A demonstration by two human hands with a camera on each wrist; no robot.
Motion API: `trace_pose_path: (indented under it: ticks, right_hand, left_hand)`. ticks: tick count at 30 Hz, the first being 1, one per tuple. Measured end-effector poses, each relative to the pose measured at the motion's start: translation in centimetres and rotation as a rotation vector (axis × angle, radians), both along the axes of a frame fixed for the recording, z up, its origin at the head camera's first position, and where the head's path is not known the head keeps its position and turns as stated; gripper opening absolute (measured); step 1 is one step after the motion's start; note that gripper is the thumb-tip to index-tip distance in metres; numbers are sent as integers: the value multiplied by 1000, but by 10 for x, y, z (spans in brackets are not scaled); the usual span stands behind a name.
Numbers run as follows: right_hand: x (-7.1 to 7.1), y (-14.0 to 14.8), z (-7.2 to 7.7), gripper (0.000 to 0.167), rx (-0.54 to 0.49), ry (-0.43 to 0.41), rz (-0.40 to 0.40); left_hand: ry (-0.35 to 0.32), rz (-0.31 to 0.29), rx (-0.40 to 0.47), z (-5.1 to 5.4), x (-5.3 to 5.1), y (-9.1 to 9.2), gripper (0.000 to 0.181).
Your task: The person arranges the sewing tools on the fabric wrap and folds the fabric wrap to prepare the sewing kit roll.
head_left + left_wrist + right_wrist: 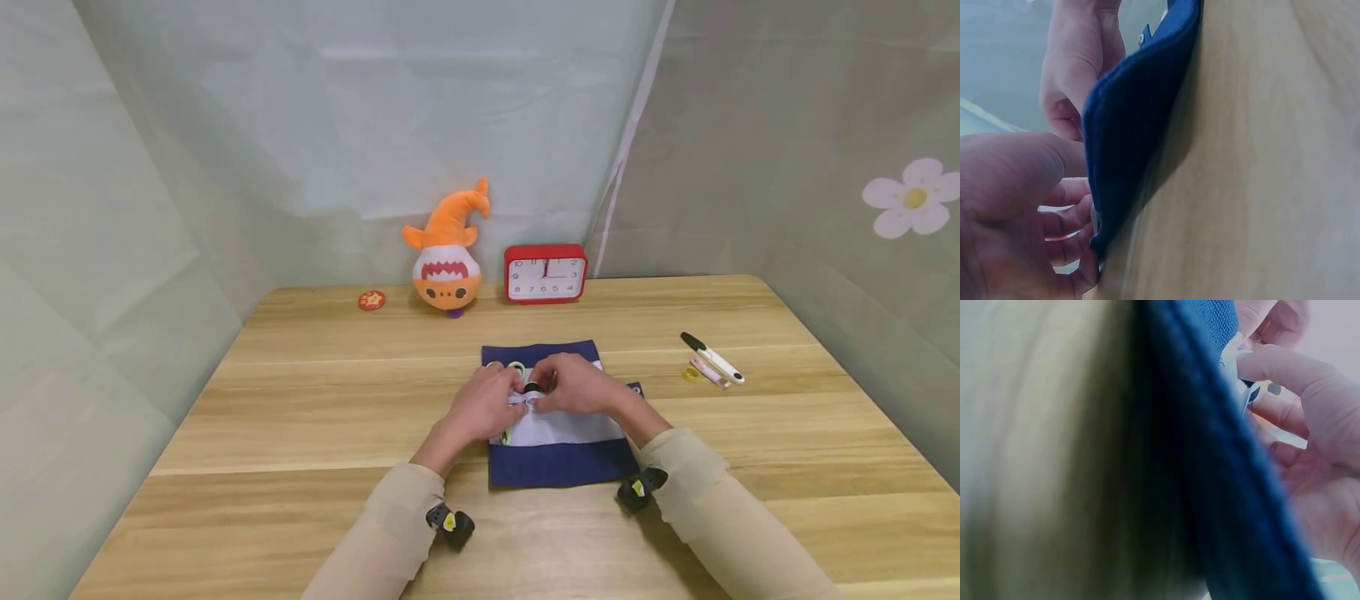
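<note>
Pinching white strap [531, 397], left hand [487, 402], right hand [581, 386], angled inward

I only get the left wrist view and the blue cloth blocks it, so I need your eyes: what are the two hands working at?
Observer: In the head view, the left hand and the right hand meet at a white band over the pale middle of the cloth.
Operator: Is anything lying off to the right of it?
Observer: Yes, a black and white tool.
Operator: And what stands at the far side?
Observer: A red clock, to the right of an orange plush toy.
</note>
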State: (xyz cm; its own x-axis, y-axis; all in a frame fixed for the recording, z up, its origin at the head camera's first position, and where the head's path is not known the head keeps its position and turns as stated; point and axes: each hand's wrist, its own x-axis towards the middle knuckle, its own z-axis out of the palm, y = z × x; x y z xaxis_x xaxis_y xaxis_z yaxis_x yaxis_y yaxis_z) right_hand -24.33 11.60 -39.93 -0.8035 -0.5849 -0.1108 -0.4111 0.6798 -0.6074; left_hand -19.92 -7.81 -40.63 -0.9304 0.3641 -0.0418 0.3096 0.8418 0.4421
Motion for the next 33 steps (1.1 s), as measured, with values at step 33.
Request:
trace_pose_path:
  ticks: [33]
  right_hand:
    - [3, 2, 0, 19, -56, -39, -30]
  left_hand:
    - [-18, -6, 18, -2, -2, 0, 31]
